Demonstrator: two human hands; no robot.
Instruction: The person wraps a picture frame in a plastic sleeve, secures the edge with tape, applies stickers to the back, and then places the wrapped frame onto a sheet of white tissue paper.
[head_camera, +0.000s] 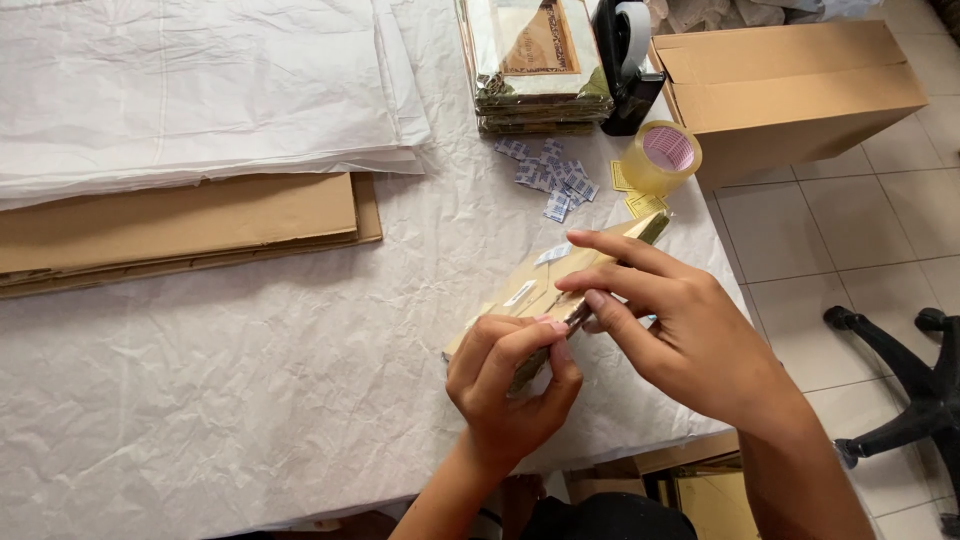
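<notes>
Left hand (510, 385) and right hand (680, 325) both pinch flat tan cardboard packet (535, 285) – resting on white paper-covered desk (250, 380) – clear tape roll (662, 155) near.

I see table (250, 400) under crumpled white paper; on it flat cardboard sheets (180, 225), white paper stack (190, 85), wrapped frames pile (535, 65), small sachets (550, 175), tape roll (662, 155), tape dispenser (625, 60).
</notes>
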